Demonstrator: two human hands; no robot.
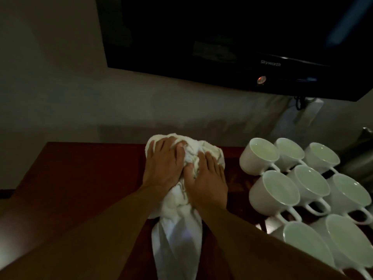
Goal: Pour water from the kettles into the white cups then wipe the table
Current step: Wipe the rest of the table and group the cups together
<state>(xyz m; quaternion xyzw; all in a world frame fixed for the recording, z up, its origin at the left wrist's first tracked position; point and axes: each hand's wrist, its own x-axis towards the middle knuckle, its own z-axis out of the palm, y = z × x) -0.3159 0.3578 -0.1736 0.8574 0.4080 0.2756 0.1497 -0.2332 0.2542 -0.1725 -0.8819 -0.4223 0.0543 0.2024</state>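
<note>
1. Grip: the left hand (163,166) and right hand (206,180) lie side by side, palms down, on a bunched white cloth (177,235). Their fingers are spread fairly flat over it, pressing rather than pinching.
2. The cloth is pinned between the palms and the table (80,178). Its bulk sits under and just beyond the fingertips, and a loose tail trails back between the forearms.
3. The cups (276,190) stand clustered to the right of the right hand, near it but not touching. The light is too dim to say whether they hold water.
4. A grey shape (363,150) beyond the cups may be a kettle; I cannot tell.
5. Progress: pouring looks finished and wiping is under way. Judging by the wood left of the hands and the strip beside the cups, much of the table is still to be wiped.
</note>
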